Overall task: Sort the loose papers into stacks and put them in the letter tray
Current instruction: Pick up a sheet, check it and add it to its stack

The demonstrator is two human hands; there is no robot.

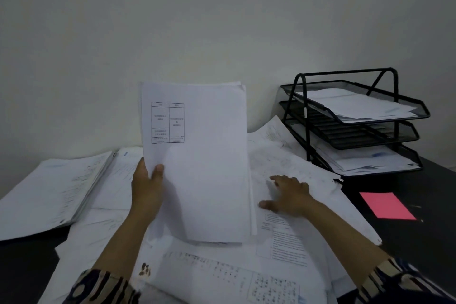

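White printed paper sheets [197, 163], a thin limp sheaf, stand upright above the littered desk, our left hand [147, 186] pinching their lower left edge; we judge them light, floppy, best supported underneath; our right hand [288, 195] rests spread on loose pages, near the black mesh three-tier letter tray [355, 116].

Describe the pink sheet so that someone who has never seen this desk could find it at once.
Start at the black three-tier letter tray against the wall on the right, then look at the bare dark desk surface in front of it. The pink sheet lies flat there by itself, just right of the spread of loose papers. It is the only coloured sheet; every other paper is white.
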